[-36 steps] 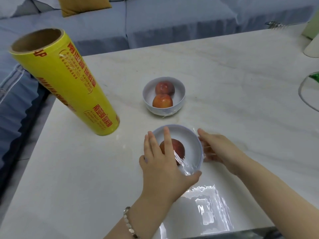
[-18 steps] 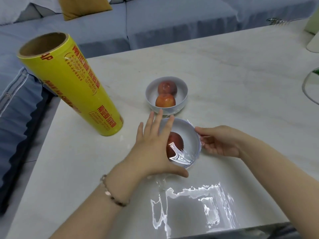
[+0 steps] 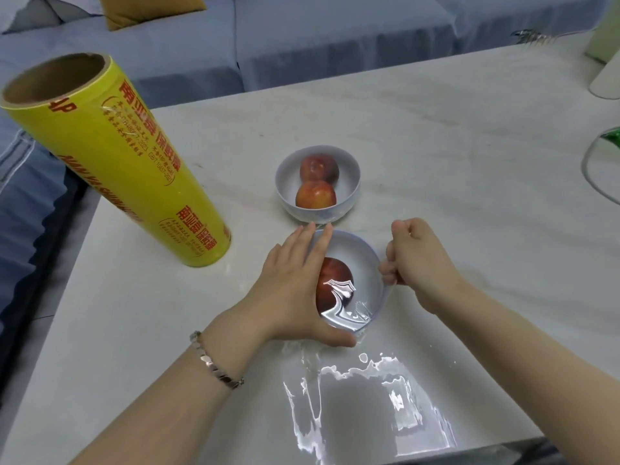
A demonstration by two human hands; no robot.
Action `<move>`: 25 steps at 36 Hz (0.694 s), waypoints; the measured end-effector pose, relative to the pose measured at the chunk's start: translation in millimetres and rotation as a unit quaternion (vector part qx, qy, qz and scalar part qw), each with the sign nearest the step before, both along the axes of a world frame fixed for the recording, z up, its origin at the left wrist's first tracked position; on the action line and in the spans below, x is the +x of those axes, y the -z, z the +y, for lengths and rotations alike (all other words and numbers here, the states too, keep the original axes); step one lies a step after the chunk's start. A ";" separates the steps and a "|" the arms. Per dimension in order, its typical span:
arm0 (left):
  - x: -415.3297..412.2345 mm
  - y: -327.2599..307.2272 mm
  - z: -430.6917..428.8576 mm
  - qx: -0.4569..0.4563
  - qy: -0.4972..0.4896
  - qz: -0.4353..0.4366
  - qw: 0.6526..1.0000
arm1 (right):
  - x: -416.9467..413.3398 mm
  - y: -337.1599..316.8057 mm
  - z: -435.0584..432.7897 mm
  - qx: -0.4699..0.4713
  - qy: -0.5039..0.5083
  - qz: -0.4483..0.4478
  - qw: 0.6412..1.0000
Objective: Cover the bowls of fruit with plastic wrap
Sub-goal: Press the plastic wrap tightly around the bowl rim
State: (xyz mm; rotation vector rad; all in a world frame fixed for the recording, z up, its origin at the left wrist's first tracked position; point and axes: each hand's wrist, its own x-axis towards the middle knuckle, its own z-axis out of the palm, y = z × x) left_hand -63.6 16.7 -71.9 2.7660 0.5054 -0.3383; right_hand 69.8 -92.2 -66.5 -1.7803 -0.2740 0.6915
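Note:
A white bowl (image 3: 364,260) with one red fruit (image 3: 335,275) sits near me under a sheet of clear plastic wrap (image 3: 355,394) that trails toward the table's front edge. My left hand (image 3: 292,290) lies flat with straight fingers on the wrap over the bowl's left half, thumb along the front rim. My right hand (image 3: 416,260) is curled at the bowl's right rim and pinches the wrap there. A second white bowl (image 3: 285,182) with two red fruits stands just behind, with film over it.
A tall yellow roll of plastic wrap (image 3: 134,176) stands upright at the left of the marble table (image 3: 469,182). A glass rim (image 3: 600,169) with something green shows at the right edge. A blue sofa (image 3: 302,45) runs behind the table.
My left hand slid from the bowl's middle to its left side, fingers pointing to the far rim. My right hand curled into a fist on the wrap at the right rim.

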 end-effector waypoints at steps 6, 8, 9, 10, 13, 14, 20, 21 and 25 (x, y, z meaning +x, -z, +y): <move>-1.0 -1.3 1.0 0.010 0.008 0.020 1.000 | 2.5 7.8 -0.9 0.012 0.005 -0.094 0.995; -0.4 -2.9 0.3 0.007 0.006 0.028 1.000 | 7.3 11.8 -3.5 0.004 -0.008 -0.113 0.993; 0.1 -3.3 0.0 0.007 0.004 0.030 1.000 | 9.4 14.0 -5.3 -0.003 -0.010 -0.115 0.993; 0.6 -3.8 -0.4 0.006 0.002 0.032 0.999 | 11.4 16.3 -6.9 -0.009 -0.008 -0.113 0.994; 1.0 -4.2 -0.9 0.008 -0.001 0.036 0.999 | 18.0 23.2 -11.3 -0.031 -0.004 -0.125 0.992; 0.8 -4.2 -0.9 0.008 0.000 0.037 0.999 | 20.4 25.5 -12.1 -0.040 -0.003 -0.132 0.990; -1.0 -1.7 0.7 0.008 0.000 0.033 0.999 | 20.3 42.6 -13.1 -0.115 0.022 -0.144 0.983; -1.0 -1.3 0.1 0.008 -0.002 0.030 1.000 | 18.1 44.2 -11.3 -0.113 0.028 -0.147 0.982; -1.3 0.1 -4.6 0.002 -0.022 0.013 1.000 | 11.8 48.9 -3.6 -0.101 0.039 -0.150 0.983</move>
